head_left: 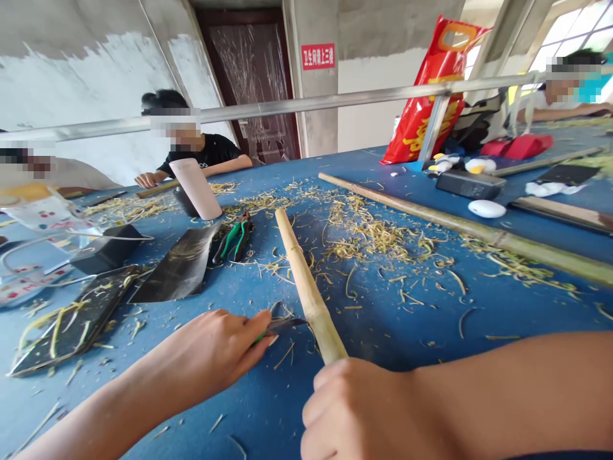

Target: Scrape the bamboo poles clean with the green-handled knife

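Observation:
My left hand point(225, 345) is closed around the green handle of a small knife point(286, 324), mostly hidden by my fingers. The blade's tip meets the left side of a bamboo pole point(302, 275), close to a joint. Gripping the pole's near end is my right hand point(349, 409), its fingers wrapped round it. From my fist the pole slants away over the blue table point(272, 415). Its far part looks pale and scraped, while the part near my hand is greener. Curled bamboo shavings point(366, 233) lie beyond it and to its right.
Green-handled pliers point(233, 237), a dark sheet point(175, 268) and a pink tumbler point(196, 188) stand or lie to the left. A longer bamboo pole point(445, 217) crosses the right side. A metal rail point(306, 104) spans the far side, with a red bag point(416, 108) behind. People sit around the table.

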Action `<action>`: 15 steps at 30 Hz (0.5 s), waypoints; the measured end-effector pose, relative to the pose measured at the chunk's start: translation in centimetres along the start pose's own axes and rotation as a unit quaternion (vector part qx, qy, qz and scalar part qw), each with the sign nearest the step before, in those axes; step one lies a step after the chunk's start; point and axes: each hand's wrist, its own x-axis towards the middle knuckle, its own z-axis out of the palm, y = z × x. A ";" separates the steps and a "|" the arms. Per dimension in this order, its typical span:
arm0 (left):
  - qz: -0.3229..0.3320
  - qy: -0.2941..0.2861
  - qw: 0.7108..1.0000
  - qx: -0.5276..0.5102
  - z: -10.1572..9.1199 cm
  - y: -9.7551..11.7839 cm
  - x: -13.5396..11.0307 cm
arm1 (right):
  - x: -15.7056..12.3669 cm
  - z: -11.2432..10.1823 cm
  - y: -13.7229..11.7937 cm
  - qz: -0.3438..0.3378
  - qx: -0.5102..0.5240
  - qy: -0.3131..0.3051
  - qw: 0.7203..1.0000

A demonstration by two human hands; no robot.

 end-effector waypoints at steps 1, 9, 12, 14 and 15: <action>0.007 -0.002 1.000 -0.004 0.1 -0.1 -0.1 | 0.2 -0.1 -0.1 0.002 -0.003 -0.013 1.000; 0.019 0.027 0.999 -0.022 0.5 -0.3 -0.4 | 0.4 0.5 -0.1 -0.017 0.003 0.025 1.000; 0.017 0.028 0.999 -0.019 0.1 0.1 -0.5 | 0.0 0.9 -0.1 -0.022 0.004 0.067 0.998; 0.012 0.025 0.999 -0.024 -0.3 0.3 -0.5 | -0.2 1.1 -0.2 -0.012 0.000 0.083 0.997; 0.008 0.025 0.999 -0.028 -0.5 0.4 -0.5 | -0.3 1.1 -0.2 -0.003 -0.001 0.085 0.996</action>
